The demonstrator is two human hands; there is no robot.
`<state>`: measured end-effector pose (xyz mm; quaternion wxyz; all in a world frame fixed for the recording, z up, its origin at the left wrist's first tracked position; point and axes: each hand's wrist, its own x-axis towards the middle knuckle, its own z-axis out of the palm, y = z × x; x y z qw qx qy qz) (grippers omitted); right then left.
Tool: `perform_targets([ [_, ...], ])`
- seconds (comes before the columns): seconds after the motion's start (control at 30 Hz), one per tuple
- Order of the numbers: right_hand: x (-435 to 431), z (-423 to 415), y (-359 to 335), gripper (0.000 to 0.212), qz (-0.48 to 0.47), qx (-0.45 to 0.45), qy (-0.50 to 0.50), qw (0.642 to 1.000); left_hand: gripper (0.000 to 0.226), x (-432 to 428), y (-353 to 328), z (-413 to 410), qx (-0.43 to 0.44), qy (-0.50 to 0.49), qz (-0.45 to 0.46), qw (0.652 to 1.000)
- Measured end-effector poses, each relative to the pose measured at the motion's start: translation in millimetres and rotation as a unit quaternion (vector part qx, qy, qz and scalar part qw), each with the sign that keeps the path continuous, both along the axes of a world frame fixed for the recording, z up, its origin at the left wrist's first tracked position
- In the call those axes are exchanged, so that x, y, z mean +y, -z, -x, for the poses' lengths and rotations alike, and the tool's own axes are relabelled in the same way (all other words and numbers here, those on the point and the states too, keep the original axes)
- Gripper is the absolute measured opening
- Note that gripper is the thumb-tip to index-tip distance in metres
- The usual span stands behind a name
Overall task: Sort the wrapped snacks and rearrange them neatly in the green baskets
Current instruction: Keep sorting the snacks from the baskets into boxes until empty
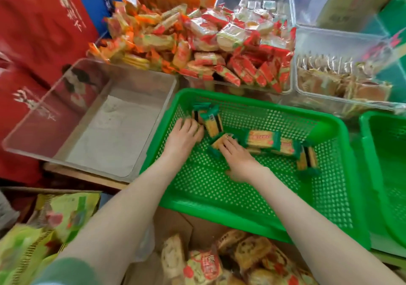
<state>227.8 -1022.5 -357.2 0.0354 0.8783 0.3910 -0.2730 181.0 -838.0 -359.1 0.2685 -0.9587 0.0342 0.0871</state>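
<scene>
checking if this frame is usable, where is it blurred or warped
head view: motion blur smears the green bags lower left, the left hand and right hand slightly; the green basket is sharper, rim bowed by the wide lens; reflections on the clear bin

1. Left hand [183, 134]: fingertips cover a packet [198, 128] at the far-left wall of the green basket [219, 213]. Grip or just touch, can't tell.
2. Right hand [236, 157]: hides the near end of another packet [218, 141]. Thumb blurred, hold unclear.
3. Green-wrapped snacks [262, 139]: print too small to read.
4. Second green basket [369, 163]: cut off by the right edge.
5. Yellow-green bags [24, 251], near left: motion-blurred, cropped.
6. Pastry box [175, 221], near: cropped at the bottom, partly behind the forearms.
</scene>
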Motion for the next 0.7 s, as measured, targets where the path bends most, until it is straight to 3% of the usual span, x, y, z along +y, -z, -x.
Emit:
perform_targets([
  [0.13,-17,4,-2,0.083,-0.025,0.054,-0.017,0.998,0.033,-12,-12,-5,-0.034,-0.004,0.022,0.999],
  [0.2,-28,2,-5,0.083,-0.034,0.001,-0.016,0.999,0.037,-13,-10,-8,-0.034,-0.026,0.029,0.999],
  [0.33,-56,-16,-5,0.093,-0.028,-0.142,0.153,0.978,0.042,-24,-25,4,-0.046,-0.096,0.113,0.988],
  [0.43,-75,-25,-6,0.094,-0.007,-0.108,0.249,0.962,0.047,-37,-26,17,-0.052,-0.172,0.159,0.971],
  [0.53,-85,-23,-6,0.089,-0.032,-0.089,0.203,0.975,0.053,-54,-28,22,-0.043,-0.244,0.211,0.946],
  [0.7,-93,-9,-14,0.081,-0.045,-0.029,0.107,0.993,0.052,-84,-26,25,-0.057,-0.230,0.273,0.932],
])
